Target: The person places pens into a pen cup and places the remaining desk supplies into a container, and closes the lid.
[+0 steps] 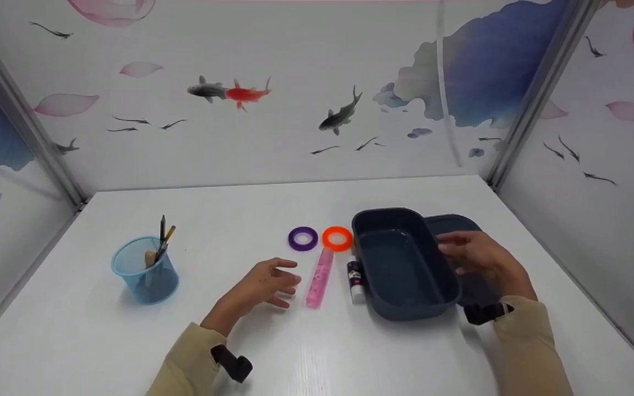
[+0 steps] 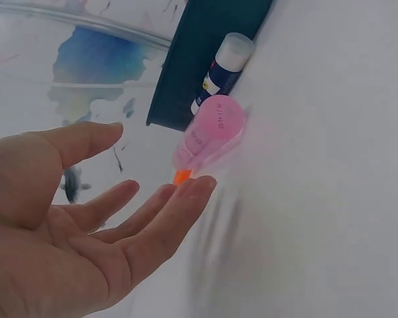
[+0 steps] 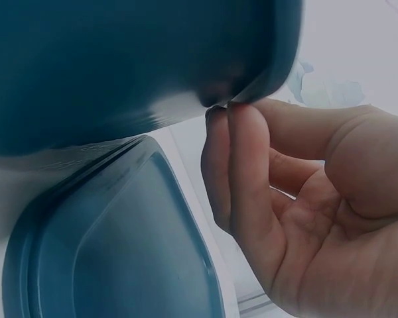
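Note:
My left hand [image 1: 264,283] hovers with spread, loosely bent fingers beside a long pink translucent tube [image 1: 320,279], holding nothing. In the left wrist view that tube's rounded end [image 2: 220,119] shows printed characters. My right hand [image 1: 485,256] is at the right side of a deep dark blue box [image 1: 405,308]. Its fingertips [image 3: 249,122] touch the box's outer wall in the right wrist view. The matching lid [image 1: 452,223] lies partly behind the box, on its right. Against the box's left side lies a glue stick [image 1: 356,281] with a white cap.
A purple ring [image 1: 302,238] and an orange ring [image 1: 337,238], like tape rolls, lie beyond the pink tube. To the left stands a light blue mesh pen cup [image 1: 146,280] with pencils in it. Printed panels [image 1: 273,143] wall the white table on three sides.

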A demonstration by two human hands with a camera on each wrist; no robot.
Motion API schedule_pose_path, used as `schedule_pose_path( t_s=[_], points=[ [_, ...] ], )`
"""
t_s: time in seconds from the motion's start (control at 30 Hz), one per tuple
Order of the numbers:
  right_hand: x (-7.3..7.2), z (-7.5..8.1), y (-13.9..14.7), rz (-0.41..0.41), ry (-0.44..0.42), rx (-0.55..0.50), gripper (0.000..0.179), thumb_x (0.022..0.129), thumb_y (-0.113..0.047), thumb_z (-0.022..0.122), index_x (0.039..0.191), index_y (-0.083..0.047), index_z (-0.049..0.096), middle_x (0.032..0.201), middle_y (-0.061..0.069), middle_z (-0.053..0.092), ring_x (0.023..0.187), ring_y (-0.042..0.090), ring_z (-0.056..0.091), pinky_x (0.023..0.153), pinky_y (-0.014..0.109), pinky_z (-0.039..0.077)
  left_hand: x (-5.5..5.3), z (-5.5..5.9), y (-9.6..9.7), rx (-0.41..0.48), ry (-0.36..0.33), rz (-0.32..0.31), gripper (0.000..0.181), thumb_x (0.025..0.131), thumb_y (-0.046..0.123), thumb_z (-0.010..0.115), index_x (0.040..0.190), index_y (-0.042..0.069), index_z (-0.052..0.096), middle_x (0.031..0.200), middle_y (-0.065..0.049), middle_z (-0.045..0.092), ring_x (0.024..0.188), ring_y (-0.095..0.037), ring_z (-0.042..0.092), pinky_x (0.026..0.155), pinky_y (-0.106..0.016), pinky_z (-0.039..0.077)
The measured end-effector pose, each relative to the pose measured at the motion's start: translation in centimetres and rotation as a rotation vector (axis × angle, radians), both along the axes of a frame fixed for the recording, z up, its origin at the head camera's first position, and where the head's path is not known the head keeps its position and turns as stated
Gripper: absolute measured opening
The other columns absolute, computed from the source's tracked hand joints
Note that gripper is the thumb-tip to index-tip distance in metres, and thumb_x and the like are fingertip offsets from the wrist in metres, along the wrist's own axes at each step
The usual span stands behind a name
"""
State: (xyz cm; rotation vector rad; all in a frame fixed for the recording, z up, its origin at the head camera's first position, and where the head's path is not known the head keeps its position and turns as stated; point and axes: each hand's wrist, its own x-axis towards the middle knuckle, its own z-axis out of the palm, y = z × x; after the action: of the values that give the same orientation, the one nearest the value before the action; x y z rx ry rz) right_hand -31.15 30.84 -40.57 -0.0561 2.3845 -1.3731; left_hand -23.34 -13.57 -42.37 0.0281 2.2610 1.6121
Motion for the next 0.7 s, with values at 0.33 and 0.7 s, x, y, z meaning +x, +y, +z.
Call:
schedule_pose_path(
  t_s=[0.33, 0.7],
  points=[
    [0.1, -0.2, 0.0, -0.002, 0.0, 0.0, 0.064, 0.1, -0.036, 0.061, 0.152, -0.006, 0.041, 0.149, 0.021, 0.051, 0.125, 0.025, 0.061, 0.094, 0.037, 0.056, -2.9, -1.0, 1.5, -0.018, -0.047, 0.094, 0.048, 0.1, 0.03, 0.061, 0.139, 0.004, 0.051, 0.13, -0.018, 0.066, 0.101, -0.026, 0.073, 0.071, -0.036, 0.064],
    [-0.1, -0.2, 0.0, -0.026, -0.009, -0.01, 0.063, 0.098, -0.035, 0.063, 0.151, -0.007, 0.043, 0.148, 0.019, 0.051, 0.12, 0.022, 0.061, 0.088, 0.033, 0.056, -4.8, -0.8, 2.9, -0.074, -0.068, 0.064, 0.044, 0.103, 0.032, 0.055, 0.139, 0.007, 0.052, 0.127, -0.018, 0.066, 0.096, -0.025, 0.072, 0.068, -0.035, 0.064]
  ],
)
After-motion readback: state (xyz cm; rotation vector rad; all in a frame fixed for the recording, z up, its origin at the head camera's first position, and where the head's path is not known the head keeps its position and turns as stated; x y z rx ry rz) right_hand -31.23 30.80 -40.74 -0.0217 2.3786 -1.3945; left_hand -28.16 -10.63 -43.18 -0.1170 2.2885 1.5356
